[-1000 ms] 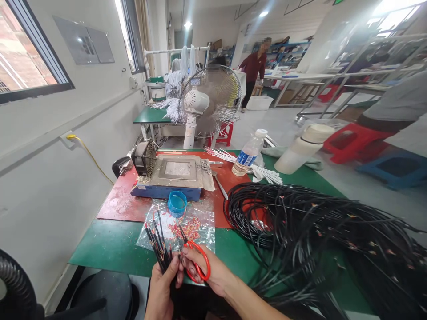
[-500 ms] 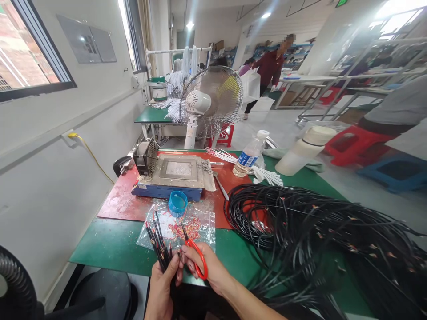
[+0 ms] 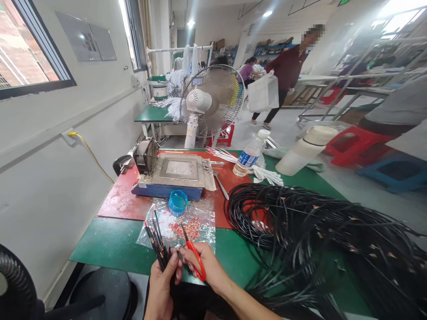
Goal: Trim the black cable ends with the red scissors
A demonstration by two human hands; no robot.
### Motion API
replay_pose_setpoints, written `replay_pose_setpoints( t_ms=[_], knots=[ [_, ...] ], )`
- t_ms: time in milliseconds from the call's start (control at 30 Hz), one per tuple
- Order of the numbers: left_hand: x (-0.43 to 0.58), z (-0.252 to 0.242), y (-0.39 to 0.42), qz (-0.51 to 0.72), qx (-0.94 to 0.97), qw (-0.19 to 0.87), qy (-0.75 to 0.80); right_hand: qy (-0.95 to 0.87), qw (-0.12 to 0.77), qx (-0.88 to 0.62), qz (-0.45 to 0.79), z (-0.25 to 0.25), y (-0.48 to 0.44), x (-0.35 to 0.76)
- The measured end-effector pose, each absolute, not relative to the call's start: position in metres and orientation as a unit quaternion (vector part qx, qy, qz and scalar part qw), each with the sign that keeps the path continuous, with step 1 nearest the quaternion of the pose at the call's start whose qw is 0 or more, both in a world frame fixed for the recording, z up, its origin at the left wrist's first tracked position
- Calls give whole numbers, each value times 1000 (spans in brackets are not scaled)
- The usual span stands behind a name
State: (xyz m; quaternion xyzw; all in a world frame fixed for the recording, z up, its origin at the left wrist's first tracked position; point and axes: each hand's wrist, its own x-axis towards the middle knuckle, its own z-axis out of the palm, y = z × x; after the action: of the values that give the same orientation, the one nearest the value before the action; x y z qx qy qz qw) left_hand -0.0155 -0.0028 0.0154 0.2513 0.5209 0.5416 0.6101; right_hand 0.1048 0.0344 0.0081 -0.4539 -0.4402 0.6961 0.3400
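Observation:
My left hand (image 3: 163,278) is closed round a bundle of black cables (image 3: 158,242), whose stripped ends with red tips point up and away. Close against it, my right hand (image 3: 202,262) holds red-handled scissors (image 3: 196,258), blades upward. The fingertips of both hands meet around a cable end; the exact pinch is too small to make out. Just beyond lies a clear plastic bag (image 3: 208,226) strewn with red and yellow scraps (image 3: 187,227). At its far edge stands a blue round container (image 3: 178,203).
Behind sit a blue-based hot plate (image 3: 167,192) and a small black fan (image 3: 146,155). A large coil of black cable (image 3: 300,213) covers the right side. A water bottle (image 3: 248,155), a white flask (image 3: 305,151) and a large fan (image 3: 213,100) stand farther back.
My hands stay nearly in place, with the scissors shifted slightly. In the background a person carrying a white container has moved to the right.

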Motion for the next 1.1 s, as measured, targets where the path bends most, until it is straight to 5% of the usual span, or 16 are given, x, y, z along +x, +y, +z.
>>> replay_pose_setpoints(
  t_ms=[1100],
  knots=[
    [-18,7,-4,484,229,706,463,-393,382,-355,758,17,42,114]
  ],
)
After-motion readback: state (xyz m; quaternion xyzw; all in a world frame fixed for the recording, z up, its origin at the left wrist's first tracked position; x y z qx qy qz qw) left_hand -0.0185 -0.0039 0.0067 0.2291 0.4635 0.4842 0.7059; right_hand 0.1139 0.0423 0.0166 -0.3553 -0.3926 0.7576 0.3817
